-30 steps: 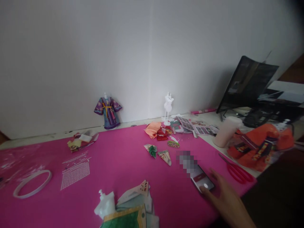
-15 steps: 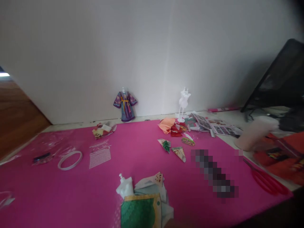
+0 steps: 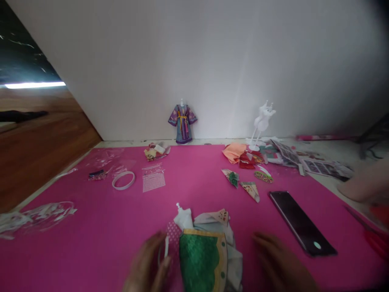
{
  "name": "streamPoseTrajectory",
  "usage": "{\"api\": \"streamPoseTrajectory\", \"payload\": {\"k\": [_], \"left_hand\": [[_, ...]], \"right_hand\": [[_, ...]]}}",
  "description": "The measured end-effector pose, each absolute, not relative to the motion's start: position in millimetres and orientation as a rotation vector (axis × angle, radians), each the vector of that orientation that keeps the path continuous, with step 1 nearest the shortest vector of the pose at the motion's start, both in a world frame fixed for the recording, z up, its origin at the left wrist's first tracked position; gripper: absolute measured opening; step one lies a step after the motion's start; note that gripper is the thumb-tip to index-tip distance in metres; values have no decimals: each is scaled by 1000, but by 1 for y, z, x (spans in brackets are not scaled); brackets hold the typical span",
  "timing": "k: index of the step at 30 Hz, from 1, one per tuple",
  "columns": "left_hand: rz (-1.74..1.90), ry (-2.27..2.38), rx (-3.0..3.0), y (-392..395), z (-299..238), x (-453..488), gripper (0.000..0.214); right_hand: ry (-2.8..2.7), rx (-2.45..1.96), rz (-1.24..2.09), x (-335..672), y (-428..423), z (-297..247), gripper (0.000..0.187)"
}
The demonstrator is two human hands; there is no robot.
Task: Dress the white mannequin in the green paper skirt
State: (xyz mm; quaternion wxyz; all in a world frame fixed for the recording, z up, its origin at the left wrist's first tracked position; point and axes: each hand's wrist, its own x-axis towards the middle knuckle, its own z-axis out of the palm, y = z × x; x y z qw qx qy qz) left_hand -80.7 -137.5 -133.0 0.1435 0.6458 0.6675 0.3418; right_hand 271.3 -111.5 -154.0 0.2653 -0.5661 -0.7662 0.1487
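Observation:
A small white mannequin torso [image 3: 183, 217] lies on the pink mat [image 3: 127, 227] near the front edge, partly wrapped in green paper with a gold border [image 3: 202, 259] and pale patterned paper. My left hand [image 3: 147, 267] is at its left side, blurred, its fingers touching a white strip beside the torso. Just to the right of the green paper is my right hand [image 3: 281, 265], also blurred, fingers pointing toward it. A black phone [image 3: 302, 223] lies on the mat right of the hands.
A purple paper robe on a stand [image 3: 182, 123] and a bare white mannequin stand [image 3: 261, 121] are by the wall. A tape ring [image 3: 123, 180], folded paper pieces [image 3: 243, 186], printed sheets [image 3: 313, 162] and red scissors [image 3: 375, 235] lie around.
The view has swung left and down. My right hand has left the phone, and both hands have come up beside the green-wrapped mannequin torso.

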Motion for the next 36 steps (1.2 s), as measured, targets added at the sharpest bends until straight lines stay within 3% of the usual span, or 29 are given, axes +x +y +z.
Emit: {"api": "streamPoseTrajectory", "payload": {"k": [7, 21, 31, 36], "left_hand": [[873, 1978, 1949, -117, -155, -100, 46], [873, 1894, 1912, -111, -144, -92, 38], [773, 1893, 1843, -110, -139, -94, 43], [761, 1876, 1826, -106, -137, -95, 42]], "right_hand": [[-2423, -1637, 144, 284, -108, -172, 54], [-2581, -1639, -58, 286, -93, -182, 55], [-2622, -1425, -413, 306, -77, -213, 57], [-2631, -1442, -370, 305, -74, -216, 58]]}}
